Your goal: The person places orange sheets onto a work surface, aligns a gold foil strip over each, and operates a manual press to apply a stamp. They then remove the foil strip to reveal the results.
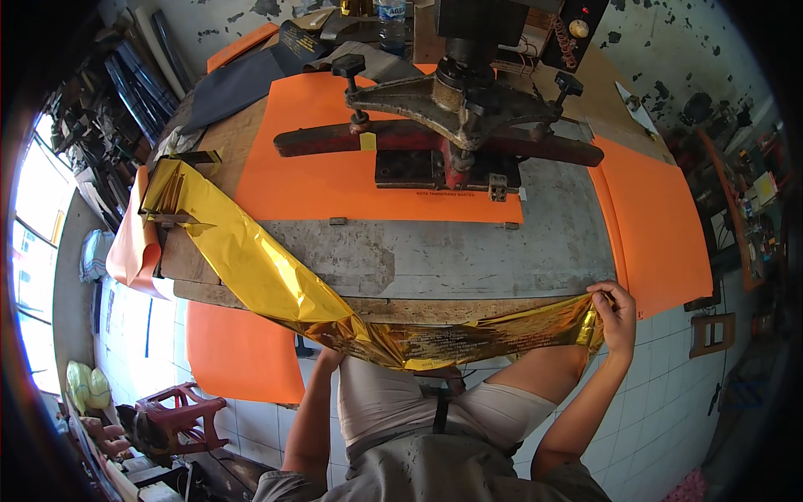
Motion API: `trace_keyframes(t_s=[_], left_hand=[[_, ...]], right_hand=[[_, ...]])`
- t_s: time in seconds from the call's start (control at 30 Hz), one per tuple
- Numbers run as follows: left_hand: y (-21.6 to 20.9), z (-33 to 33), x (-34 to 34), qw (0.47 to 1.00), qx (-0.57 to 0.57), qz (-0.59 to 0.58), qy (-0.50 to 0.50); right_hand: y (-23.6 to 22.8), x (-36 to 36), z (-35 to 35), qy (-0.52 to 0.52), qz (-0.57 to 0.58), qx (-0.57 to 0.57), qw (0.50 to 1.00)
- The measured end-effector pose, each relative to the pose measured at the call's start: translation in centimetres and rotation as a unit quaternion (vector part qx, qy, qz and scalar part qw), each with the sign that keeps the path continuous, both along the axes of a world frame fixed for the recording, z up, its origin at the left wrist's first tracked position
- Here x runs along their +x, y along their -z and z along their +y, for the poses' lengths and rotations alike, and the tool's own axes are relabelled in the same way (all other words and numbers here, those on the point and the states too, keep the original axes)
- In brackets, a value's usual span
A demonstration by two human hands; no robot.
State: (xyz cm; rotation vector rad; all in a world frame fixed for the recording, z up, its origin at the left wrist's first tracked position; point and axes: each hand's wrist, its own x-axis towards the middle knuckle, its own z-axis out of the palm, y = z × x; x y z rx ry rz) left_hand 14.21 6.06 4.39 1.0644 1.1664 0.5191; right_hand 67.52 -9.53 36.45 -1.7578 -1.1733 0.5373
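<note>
A long strip of shiny gold foil (268, 268) runs from a holder at the table's left side, down over the front edge and across above my lap. Its lower stretch carries printed-through marks. My right hand (616, 316) pinches the foil's right end, bunched beside the table's front right corner. Below the front edge, my left hand (331, 358) is at the underside of the foil's left part; its fingers are hidden. Behind the foil stands a hot stamping press (456, 109), its red bar and dark head above an orange sheet (309, 188) on the grey metal bed (468, 259).
A stack of orange sheets (657, 226) lies to the right, overhanging the table. More orange sheets (242, 351) hang below the left front edge. Dark folded material (238, 92) and a water bottle (391, 25) are at the back. A maroon stool (186, 414) stands lower left.
</note>
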Motion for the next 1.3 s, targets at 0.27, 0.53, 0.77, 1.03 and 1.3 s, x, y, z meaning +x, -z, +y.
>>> trace_keyframes(t_s=[0.27,0.53,0.77,1.03,1.3], left_hand=[[-1.5,-0.2,0.4,0.999,-0.014,0.039,0.012],[-0.5,0.0,0.3,0.999,0.027,0.026,0.006],[-0.1,0.2,0.4,1.000,0.024,-0.006,0.001],[-0.1,-0.1,2.4,0.928,0.269,0.170,0.195],[-8.6,-3.2,8.0,0.811,0.439,0.283,0.263]], right_hand=[[0.0,-0.1,-0.1,-0.006,0.006,0.011,1.000],[-0.1,0.0,-0.1,-0.008,0.027,0.000,1.000],[-0.4,0.2,-0.2,-0.026,0.042,0.002,0.999],[-0.2,0.1,-0.2,-0.025,0.025,0.018,0.999],[-0.1,0.1,-0.2,0.010,0.023,0.020,0.999]])
